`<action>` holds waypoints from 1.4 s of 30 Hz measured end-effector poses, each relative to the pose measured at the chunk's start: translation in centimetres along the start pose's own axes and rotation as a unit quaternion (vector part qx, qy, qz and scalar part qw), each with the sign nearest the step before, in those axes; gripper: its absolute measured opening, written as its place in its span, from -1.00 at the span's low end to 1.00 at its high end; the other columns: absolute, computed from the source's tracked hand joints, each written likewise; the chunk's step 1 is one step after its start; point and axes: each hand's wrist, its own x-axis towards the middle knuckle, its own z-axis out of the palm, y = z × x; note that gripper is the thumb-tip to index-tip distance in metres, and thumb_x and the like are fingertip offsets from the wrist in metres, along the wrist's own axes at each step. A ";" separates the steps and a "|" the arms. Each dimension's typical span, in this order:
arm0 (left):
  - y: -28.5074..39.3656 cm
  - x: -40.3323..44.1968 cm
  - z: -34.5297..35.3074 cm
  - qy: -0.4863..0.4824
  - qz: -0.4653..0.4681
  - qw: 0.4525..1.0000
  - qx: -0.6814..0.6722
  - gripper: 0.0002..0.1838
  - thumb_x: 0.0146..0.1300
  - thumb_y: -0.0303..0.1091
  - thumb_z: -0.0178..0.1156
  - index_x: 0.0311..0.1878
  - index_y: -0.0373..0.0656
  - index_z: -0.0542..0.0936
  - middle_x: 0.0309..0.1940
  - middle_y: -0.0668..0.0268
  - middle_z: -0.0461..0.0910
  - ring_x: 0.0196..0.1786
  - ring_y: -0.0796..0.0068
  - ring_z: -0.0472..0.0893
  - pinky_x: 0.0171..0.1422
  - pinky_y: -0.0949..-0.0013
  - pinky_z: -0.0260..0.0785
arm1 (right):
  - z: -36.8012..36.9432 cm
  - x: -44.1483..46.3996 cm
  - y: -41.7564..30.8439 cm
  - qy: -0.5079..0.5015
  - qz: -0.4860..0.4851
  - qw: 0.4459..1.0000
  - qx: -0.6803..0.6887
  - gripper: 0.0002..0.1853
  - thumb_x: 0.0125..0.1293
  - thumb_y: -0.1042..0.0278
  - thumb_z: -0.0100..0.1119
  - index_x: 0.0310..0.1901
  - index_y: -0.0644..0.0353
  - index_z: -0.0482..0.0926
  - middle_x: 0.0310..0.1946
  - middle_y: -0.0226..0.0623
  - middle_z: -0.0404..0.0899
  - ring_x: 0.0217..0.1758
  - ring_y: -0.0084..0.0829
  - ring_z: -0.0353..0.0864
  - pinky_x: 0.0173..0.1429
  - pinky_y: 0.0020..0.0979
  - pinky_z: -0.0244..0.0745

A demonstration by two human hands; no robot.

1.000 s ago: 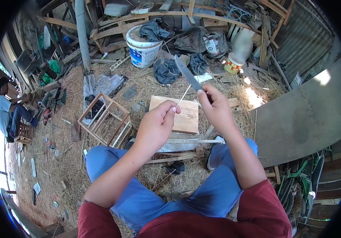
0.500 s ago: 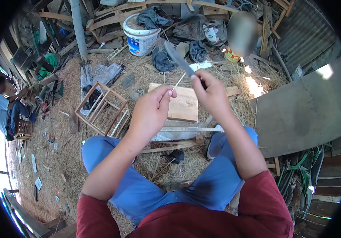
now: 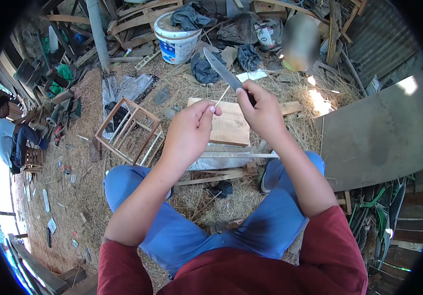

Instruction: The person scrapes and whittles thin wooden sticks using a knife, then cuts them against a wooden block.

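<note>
Left hand [image 3: 189,130] pinches thin pale wood-like stick [image 3: 223,95] between thumb and finger, probably to leave far end free. Right hand [image 3: 261,112] grips grey metal knife [image 3: 224,73] by dark handle [image 3: 251,100], blade [image 3: 216,63] just beside stick (touching or not, cannot tell). Below hands: pale rectangular wooden block [image 3: 232,129].

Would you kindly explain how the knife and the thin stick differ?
The knife has a broad grey blade; the stick is narrow and pale. The right hand holds the knife; the left hand pinches the stick. The knife points up-left in view, the stick up-right. Both are slanted.
</note>
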 end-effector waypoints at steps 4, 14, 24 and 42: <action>-0.2 0.4 0.1 0.018 0.019 0.999 0.020 -0.77 0.67 -0.32 0.02 0.01 -0.15 0.67 -0.57 0.58 0.28 -0.50 0.77 0.22 -0.42 0.49 0.08 | 1.4 -2.0 -0.4 -0.044 -0.055 0.998 0.005 -0.78 0.53 0.18 0.21 -0.10 0.18 0.64 -0.49 0.01 0.63 -0.46 0.04 0.66 -0.33 -0.15 0.52; 0.3 0.1 -0.1 0.019 0.018 1.000 0.014 -0.77 0.66 -0.33 0.02 -0.01 -0.16 0.66 -0.57 0.56 0.30 -0.50 0.74 0.25 -0.42 0.46 0.13 | 0.8 -1.4 -0.5 -0.008 -0.022 1.000 0.009 -0.81 0.53 0.21 0.22 -0.10 0.15 0.64 -0.50 -0.03 0.61 -0.47 0.01 0.65 -0.34 -0.15 0.50; 0.0 0.0 -0.2 0.009 0.005 1.000 -0.009 -0.77 0.66 -0.33 0.01 -0.04 -0.20 0.64 -0.57 0.55 0.34 -0.50 0.75 0.27 -0.42 0.46 0.14 | 1.2 -2.5 -0.7 -0.029 -0.034 0.999 0.011 -0.81 0.52 0.19 0.23 -0.11 0.13 0.63 -0.52 -0.05 0.61 -0.47 -0.02 0.67 -0.31 -0.14 0.53; 0.2 0.4 -0.1 0.017 0.015 0.997 -0.073 -0.80 0.65 -0.34 0.03 -0.03 -0.23 0.59 -0.46 0.48 0.44 -0.40 0.70 0.37 -0.29 0.45 0.24 | -0.2 -1.3 -0.2 -0.113 -0.089 0.987 0.077 -0.72 0.67 0.20 0.00 0.01 0.22 0.63 -0.39 -0.14 0.62 -0.30 -0.18 0.68 -0.11 -0.20 0.53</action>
